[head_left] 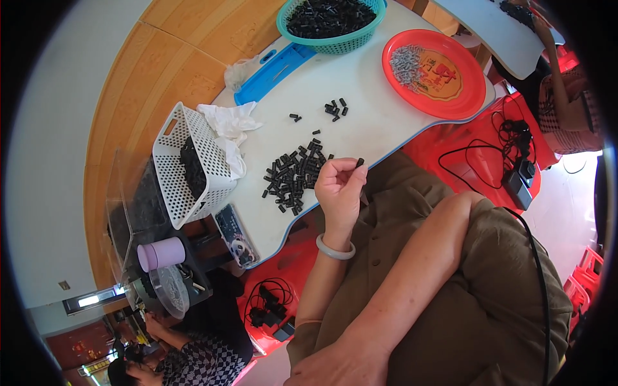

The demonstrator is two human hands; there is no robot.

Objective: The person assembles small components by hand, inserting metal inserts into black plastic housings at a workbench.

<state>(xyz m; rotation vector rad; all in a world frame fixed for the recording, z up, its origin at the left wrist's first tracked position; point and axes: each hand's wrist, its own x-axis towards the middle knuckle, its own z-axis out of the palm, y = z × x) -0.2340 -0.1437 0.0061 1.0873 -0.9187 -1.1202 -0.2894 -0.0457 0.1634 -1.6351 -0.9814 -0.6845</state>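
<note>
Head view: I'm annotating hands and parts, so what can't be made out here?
In the head view:
Right hand: fingers cut off by the lower edge.
Black piece: lower end hidden by the left hand.
Silvery bits on the red tray: too small to tell their exact shape.

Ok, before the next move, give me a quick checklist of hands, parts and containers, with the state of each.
1. Left hand grip: ok, one small black piece pinched at the fingertips.
2. Right hand free: cannot tell, the lower edge of the view cuts it off.
3. Loose black pile near the left hand: ok, it lies on the table just left of it.
4. Silvery pieces inside the red tray: ok, heaped toward its left side.
5. White plastic away from the white basket: not ok, it lies up against it.
</note>
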